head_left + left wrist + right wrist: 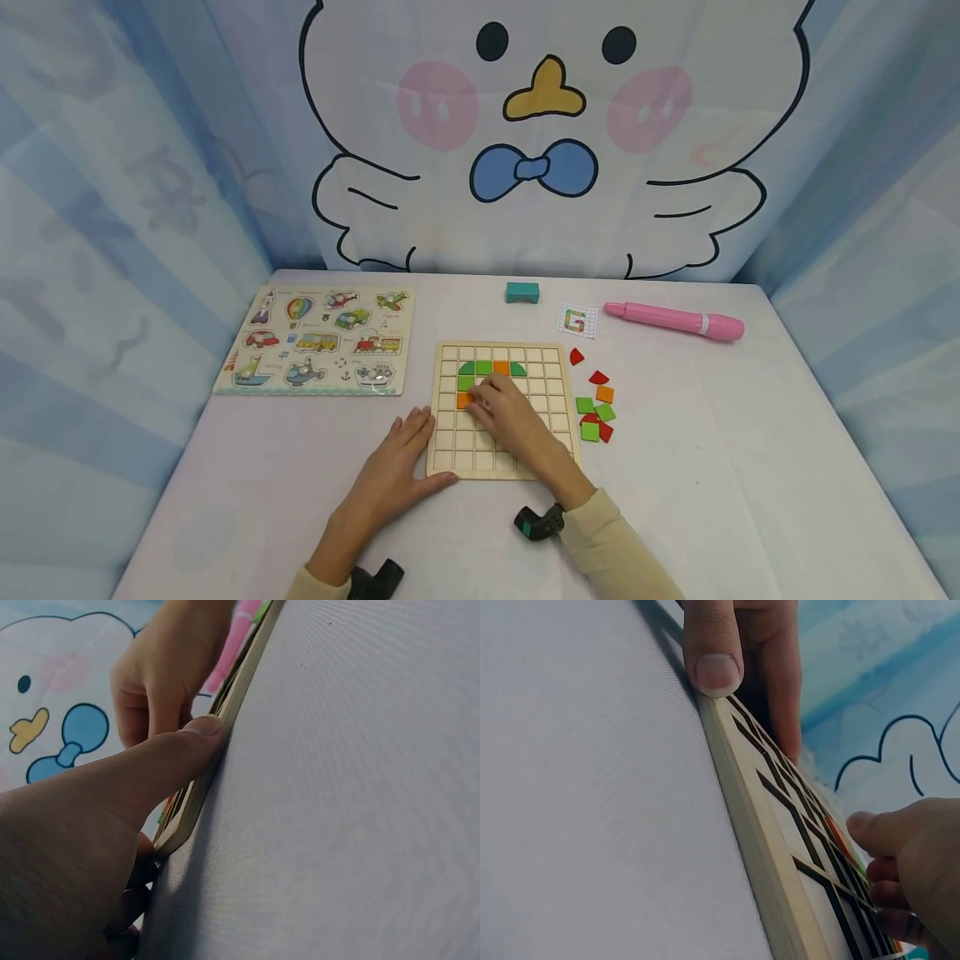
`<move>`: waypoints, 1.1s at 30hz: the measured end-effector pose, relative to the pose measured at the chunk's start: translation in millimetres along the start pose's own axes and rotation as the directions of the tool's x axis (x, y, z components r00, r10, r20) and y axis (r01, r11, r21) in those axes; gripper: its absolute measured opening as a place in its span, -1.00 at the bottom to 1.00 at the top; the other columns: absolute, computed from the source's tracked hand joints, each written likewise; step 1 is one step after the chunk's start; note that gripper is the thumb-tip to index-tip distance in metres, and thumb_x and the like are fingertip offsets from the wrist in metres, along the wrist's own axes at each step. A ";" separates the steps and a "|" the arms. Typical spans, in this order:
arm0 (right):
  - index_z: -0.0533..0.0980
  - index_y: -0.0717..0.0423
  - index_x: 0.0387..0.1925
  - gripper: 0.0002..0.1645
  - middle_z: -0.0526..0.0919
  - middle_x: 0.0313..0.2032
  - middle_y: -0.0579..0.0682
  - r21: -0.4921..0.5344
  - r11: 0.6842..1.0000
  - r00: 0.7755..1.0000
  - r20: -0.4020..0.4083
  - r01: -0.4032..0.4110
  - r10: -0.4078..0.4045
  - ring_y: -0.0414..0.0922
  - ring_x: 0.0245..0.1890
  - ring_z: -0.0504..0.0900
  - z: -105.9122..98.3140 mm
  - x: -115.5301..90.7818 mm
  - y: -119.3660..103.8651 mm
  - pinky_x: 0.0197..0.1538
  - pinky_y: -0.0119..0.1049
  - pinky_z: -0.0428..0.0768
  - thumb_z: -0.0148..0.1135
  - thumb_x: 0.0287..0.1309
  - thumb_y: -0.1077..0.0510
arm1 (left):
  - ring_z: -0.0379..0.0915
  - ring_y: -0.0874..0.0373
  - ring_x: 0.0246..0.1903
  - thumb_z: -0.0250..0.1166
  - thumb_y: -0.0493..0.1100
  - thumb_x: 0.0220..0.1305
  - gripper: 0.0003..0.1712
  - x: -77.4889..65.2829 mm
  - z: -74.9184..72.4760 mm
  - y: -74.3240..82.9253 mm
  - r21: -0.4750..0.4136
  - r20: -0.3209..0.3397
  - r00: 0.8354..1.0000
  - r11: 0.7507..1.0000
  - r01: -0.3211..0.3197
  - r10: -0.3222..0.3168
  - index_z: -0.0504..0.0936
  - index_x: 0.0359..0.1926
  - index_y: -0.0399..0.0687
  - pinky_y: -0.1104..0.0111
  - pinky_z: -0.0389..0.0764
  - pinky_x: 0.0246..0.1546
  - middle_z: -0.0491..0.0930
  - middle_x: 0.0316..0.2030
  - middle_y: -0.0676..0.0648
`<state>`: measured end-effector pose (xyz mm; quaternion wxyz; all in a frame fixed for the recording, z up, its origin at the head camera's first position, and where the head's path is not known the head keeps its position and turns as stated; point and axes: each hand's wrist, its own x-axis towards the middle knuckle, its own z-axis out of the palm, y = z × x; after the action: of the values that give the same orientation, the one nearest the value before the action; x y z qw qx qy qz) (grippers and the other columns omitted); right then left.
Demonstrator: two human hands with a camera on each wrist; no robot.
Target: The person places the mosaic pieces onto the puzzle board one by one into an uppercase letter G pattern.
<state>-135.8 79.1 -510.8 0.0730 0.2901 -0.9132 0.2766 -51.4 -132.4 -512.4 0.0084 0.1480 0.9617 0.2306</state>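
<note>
A wooden grid board [444, 442] lies on the table, with green and orange tiles in its upper cells. My left hand [393, 475] steadies the board's near left corner: its thumb presses the front edge and its fingers lie along the left side. Over the board, my right hand [513, 421] has its thumb and fingers bent together at an orange square tile [463, 401] in the left part of the grid. The right wrist view shows the thumb close by the orange tile [840, 838]; the fingertips partly cover it in the head view.
Loose red, orange and green tiles [604, 394] lie right of the board. Behind them are a small pattern card [577, 321] and a pink pen-shaped object [675, 320]. A teal block [522, 292] sits at the back, and a vehicle picture puzzle [315, 342] at the left.
</note>
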 end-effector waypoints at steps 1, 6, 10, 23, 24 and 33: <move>0.67 0.18 -0.05 -0.69 0.58 -0.17 -0.01 -0.007 1.000 1.000 -0.003 0.006 -0.006 -0.15 -0.16 0.53 -0.7 0.3 -0.2 -0.07 -0.28 0.68 0.33 0.29 0.07 | 0.15 -0.05 0.51 0.41 0.35 0.10 0.07 -0.1 -0.1 0.0 -0.002 0.000 1.000 1.000 0.001 -0.001 0.36 0.42 -0.26 0.06 0.16 0.57 0.29 0.48 -0.17; 0.65 0.16 -0.05 -0.67 0.61 -0.17 -0.01 -0.031 0.999 0.999 -0.032 0.027 -0.028 -0.11 -0.15 0.58 -5.3 0.7 -0.5 0.00 -0.21 0.68 0.38 0.25 0.05 | 0.16 -0.05 0.51 0.41 0.37 0.09 0.07 -0.2 0.1 -0.6 0.002 -0.006 1.000 1.000 0.000 0.000 0.37 0.41 -0.26 0.06 0.17 0.56 0.30 0.47 -0.17; 0.64 0.13 -0.02 -0.65 0.64 -0.13 -0.01 -0.034 0.999 1.000 -0.027 0.009 -0.010 -0.11 -0.12 0.60 -8.2 1.4 1.4 0.03 -0.21 0.68 0.38 0.24 0.03 | 0.17 -0.07 0.50 0.42 0.36 0.09 0.07 -0.1 0.3 -0.8 0.004 -0.015 1.000 1.000 -0.012 0.012 0.37 0.41 -0.27 0.05 0.19 0.55 0.30 0.47 -0.18; 0.61 0.16 0.04 -0.66 0.60 -0.05 0.01 0.023 0.998 0.998 -0.008 -0.059 0.059 -0.10 -0.05 0.57 -21.6 -1.5 4.5 0.09 -0.18 0.69 0.32 0.29 0.11 | 0.14 -0.06 0.51 0.41 0.34 0.10 0.07 -0.2 -0.5 0.5 -0.001 0.002 1.000 1.000 0.001 -0.001 0.35 0.42 -0.27 0.05 0.15 0.57 0.28 0.48 -0.18; 0.60 0.16 0.04 -0.66 0.60 -0.05 0.01 0.020 0.998 0.998 -0.007 -0.065 0.065 -0.10 -0.05 0.57 -23.3 -1.9 5.2 0.09 -0.18 0.69 0.32 0.29 0.11 | 0.15 -0.07 0.51 0.41 0.35 0.10 0.07 -0.1 -0.4 0.3 0.001 0.000 1.000 1.000 0.000 0.000 0.35 0.42 -0.27 0.05 0.16 0.57 0.29 0.48 -0.19; 0.58 0.16 0.06 -0.66 0.58 -0.01 0.00 0.034 0.991 0.991 -0.011 -0.131 0.132 -0.10 -0.05 0.57 -40.1 -7.9 16.8 0.09 -0.19 0.70 0.28 0.31 0.11 | 0.14 -0.06 0.51 0.40 0.37 0.11 0.08 0.2 1.4 -2.5 0.002 0.001 1.000 1.000 -0.009 0.009 0.35 0.42 -0.27 0.06 0.15 0.57 0.28 0.48 -0.18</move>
<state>-140.0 116.4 -487.4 0.0558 0.2287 -0.9251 0.2978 -52.1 -133.8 -514.8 0.0076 0.1526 0.9612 0.2296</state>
